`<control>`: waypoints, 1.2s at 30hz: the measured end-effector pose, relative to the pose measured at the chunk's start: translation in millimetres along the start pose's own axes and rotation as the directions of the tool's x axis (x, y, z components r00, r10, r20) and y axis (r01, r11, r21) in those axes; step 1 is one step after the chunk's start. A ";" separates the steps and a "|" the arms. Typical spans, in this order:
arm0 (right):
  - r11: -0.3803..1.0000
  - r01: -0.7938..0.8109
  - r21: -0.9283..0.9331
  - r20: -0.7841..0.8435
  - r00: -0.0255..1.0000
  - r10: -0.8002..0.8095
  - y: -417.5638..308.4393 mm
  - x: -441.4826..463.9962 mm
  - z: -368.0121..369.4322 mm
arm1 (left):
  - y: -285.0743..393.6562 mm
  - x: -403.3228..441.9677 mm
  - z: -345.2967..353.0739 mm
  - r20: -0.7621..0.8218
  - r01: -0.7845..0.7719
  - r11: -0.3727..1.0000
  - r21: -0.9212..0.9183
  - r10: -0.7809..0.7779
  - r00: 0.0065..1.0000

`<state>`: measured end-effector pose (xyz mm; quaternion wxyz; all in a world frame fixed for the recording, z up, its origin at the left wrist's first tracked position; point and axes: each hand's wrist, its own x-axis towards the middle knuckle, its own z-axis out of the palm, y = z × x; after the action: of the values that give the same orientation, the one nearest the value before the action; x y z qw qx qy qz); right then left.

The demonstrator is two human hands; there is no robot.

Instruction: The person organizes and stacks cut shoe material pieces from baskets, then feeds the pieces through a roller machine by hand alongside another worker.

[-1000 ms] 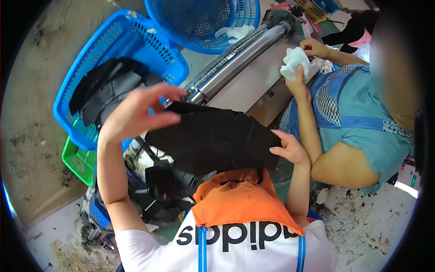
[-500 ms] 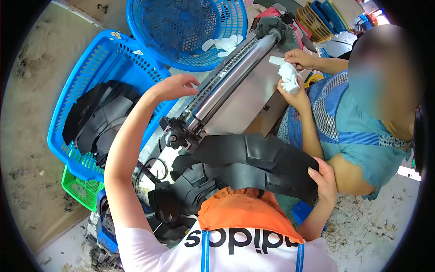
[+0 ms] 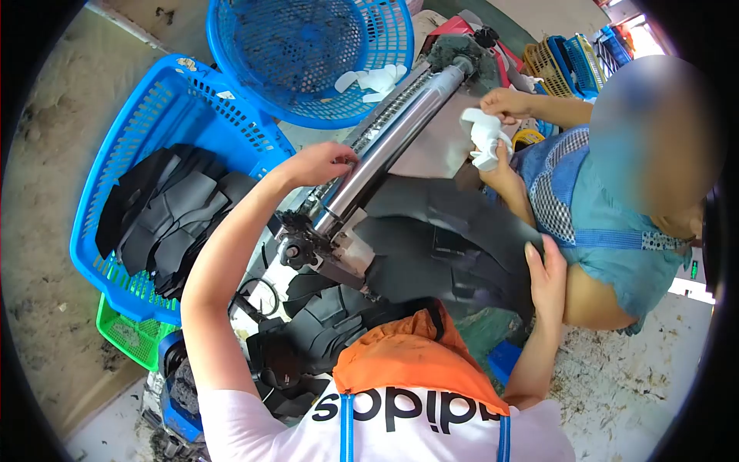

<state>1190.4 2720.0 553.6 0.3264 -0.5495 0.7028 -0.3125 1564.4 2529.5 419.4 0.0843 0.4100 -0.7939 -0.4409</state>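
Several curved black sheet pieces (image 3: 454,246), foam- or leather-like, fan out in front of a machine with a shiny metal roller (image 3: 400,135). My right hand (image 3: 548,281) grips their right edge, thumb on the near side; some fingers are hidden. The far ends of the upper pieces lie on the machine's plate by the roller. My left hand (image 3: 325,163) is at the roller's left side, fingers bent and apart from the thumb, with nothing visible in it. Below the machine, more black pieces (image 3: 331,316) lie in a pile near my body.
A blue basket (image 3: 88,208) holding black pieces stands left of the machine. Behind it is a round blue basket (image 3: 404,38) with white scraps. A co-worker (image 3: 616,208) at the right holds white pieces (image 3: 486,138). A green basket (image 3: 127,339) sits lower left.
The black pieces have moved up and forward from near my lap to the machine's plate. My left hand has come closer to the roller, its fingers more curled.
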 end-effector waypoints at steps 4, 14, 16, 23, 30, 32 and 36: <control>0.996 -0.014 0.093 0.346 0.938 -0.019 -35.7 -8.9 -16.7 | -7.5 3.8 1.6 -0.159 -0.026 0.995 -0.098 0.010 0.987; 0.993 -0.018 -0.119 0.386 0.920 0.063 16.6 14.5 -24.0 | -17.7 -11.4 -88.5 -0.580 -0.036 0.998 -0.044 0.004 0.815; 0.993 0.009 -0.121 0.403 0.914 0.041 8.2 15.5 -26.1 | -22.0 -22.9 -92.4 -0.708 0.162 0.978 0.130 -0.022 0.706; 0.994 0.000 -0.106 0.403 0.914 0.043 -7.8 36.2 -11.4 | -12.4 -24.1 0.0 -0.413 0.096 0.922 0.376 0.074 0.908; 0.983 0.180 -0.029 0.571 0.810 -0.131 -77.8 3.2 -58.2 | 9.3 -18.7 -10.7 -0.512 0.076 0.971 0.225 0.052 0.857; 0.996 0.081 -0.032 0.541 0.840 -0.050 -55.5 5.0 -65.0 | 19.1 -21.4 -34.7 -0.596 -0.012 0.983 0.181 0.120 0.794; 0.994 -0.094 -0.056 0.547 0.830 0.109 -12.5 31.2 -24.2 | -15.2 -20.9 -80.9 -0.674 0.104 0.971 0.213 0.069 0.735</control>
<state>1172.4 2689.0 574.3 0.5231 -0.5821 0.6119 -0.1145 1626.9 2489.4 460.8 0.3137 0.5566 -0.7515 -0.1645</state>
